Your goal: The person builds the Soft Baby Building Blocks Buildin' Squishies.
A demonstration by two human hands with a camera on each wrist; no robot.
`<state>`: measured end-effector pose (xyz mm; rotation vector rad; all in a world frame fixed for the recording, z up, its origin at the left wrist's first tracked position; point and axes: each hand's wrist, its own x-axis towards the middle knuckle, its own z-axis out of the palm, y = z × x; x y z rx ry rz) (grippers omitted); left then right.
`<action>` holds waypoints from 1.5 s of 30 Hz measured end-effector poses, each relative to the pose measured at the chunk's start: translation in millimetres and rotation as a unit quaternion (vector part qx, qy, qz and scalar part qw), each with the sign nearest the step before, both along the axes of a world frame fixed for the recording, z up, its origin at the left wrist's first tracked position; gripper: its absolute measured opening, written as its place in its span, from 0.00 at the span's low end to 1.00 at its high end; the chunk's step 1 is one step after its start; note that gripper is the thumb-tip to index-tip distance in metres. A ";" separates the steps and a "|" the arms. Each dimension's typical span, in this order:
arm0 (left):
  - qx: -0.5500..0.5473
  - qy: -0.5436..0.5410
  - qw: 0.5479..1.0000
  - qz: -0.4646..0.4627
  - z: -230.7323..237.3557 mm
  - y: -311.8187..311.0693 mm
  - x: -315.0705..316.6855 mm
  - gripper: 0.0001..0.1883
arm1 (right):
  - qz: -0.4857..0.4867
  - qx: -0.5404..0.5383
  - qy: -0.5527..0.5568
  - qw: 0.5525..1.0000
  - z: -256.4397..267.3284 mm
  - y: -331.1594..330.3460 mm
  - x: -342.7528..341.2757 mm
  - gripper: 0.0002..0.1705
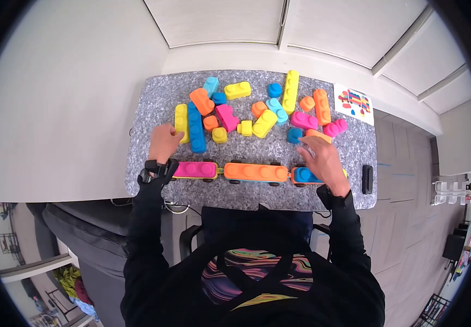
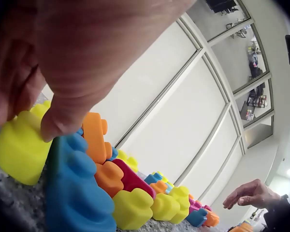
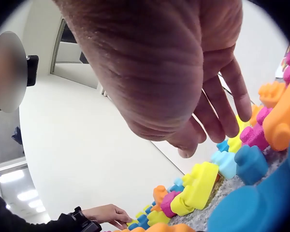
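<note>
At the table's left side my left hand (image 1: 164, 143) grips a long yellow block (image 1: 181, 122) by its near end. In the left wrist view the thumb (image 2: 63, 121) lies against the yellow block's side, with the other fingers across from it. A long blue block (image 1: 196, 128) lies right beside it. My right hand (image 1: 324, 162) hovers over the right part of a block train, its fingers loosely bent and holding nothing. Just beyond its fingertips sits a small blue block (image 1: 295, 135). The train has a pink car (image 1: 194, 170), an orange car (image 1: 255, 172) and a blue-topped car (image 1: 305, 175).
Many loose blocks spread over the speckled grey table (image 1: 235, 199), among them a tall yellow block (image 1: 290, 92) and a pink block (image 1: 304, 120). A printed picture sheet (image 1: 353, 103) lies at the back right. A black case (image 1: 367, 179) is near the right edge.
</note>
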<state>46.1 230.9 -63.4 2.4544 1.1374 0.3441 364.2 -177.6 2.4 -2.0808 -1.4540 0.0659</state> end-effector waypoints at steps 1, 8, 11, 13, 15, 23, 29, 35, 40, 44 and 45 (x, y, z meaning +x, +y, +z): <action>-0.005 0.007 1.000 0.011 1.4 0.5 -2.0 0.19 | 0.002 0.020 -0.009 1.000 1.0 -1.8 -1.5 0.18; 0.036 -0.005 0.998 0.044 70.5 -43.6 -21.5 0.15 | -0.020 0.066 -0.005 0.998 19.3 -11.1 -20.6 0.19; 0.014 -0.076 0.997 0.008 104.8 -93.3 -9.9 0.12 | -0.010 0.064 0.024 0.998 25.1 -10.3 -30.1 0.23; -0.089 -0.151 0.979 -0.101 112.5 -122.7 2.4 0.13 | 0.029 0.092 0.041 0.995 31.6 -5.2 -38.2 0.29; -0.054 -0.149 0.971 -0.178 107.9 -144.6 14.7 0.15 | 0.052 0.098 0.053 0.992 36.7 0.6 -47.0 0.32; -0.036 -0.177 0.922 -0.341 82.1 -188.1 48.7 0.19 | 0.139 0.009 0.148 0.979 12.7 -11.6 -56.6 0.34; -0.059 -0.159 0.920 -0.354 62.8 -183.5 45.0 0.21 | 0.136 0.050 0.144 0.979 -10.8 -13.9 -58.9 0.29; -0.105 -0.117 0.925 -0.345 56.0 -179.5 36.2 0.28 | 0.137 0.039 0.147 0.979 -14.6 -13.4 -59.8 0.28; -0.124 -0.107 0.927 -0.338 46.7 -174.2 32.0 0.32 | 0.144 0.033 0.134 0.980 -8.4 -12.3 -60.2 0.28; -0.133 -0.112 0.926 -0.334 44.8 -171.1 30.9 0.31 | 0.144 0.034 0.138 0.979 -10.6 -11.2 -61.0 0.28; -0.142 -0.112 0.925 -0.334 43.6 -169.5 30.8 0.33 | 0.145 0.033 0.136 0.979 -10.8 -10.8 -61.1 0.28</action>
